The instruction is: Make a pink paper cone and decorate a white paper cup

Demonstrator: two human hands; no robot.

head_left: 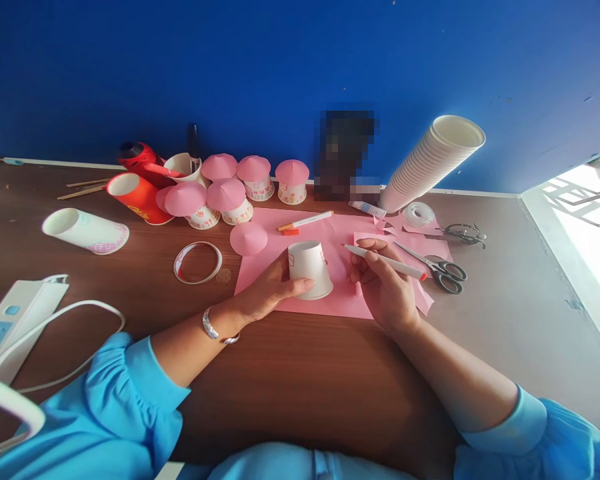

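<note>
My left hand (pixel 275 287) is wrapped round a white paper cup (pixel 310 263), held upside down above a pink paper sheet (pixel 260 293). Red outlines are drawn on the cup's side. In my right hand (pixel 387 287) is a white felt-tip pen (pixel 395 263) with a red end; its tip points left toward the cup, apart from it. Beyond the cup lie an orange-tipped marker (pixel 307 221) and a small red cap (pixel 291 233). A pink paper cone (pixel 249 239) rests at the sheet's left edge.
Several decorated cups with pink cone roofs (pixel 229 195) line the back. Right of the sheet are black-handled scissors (pixel 447 273), glasses (pixel 465 233) and a leaning cup stack (pixel 433 163). A tape roll (pixel 197 263), a red cup (pixel 140 198) and a power strip (pixel 15 320) are leftward.
</note>
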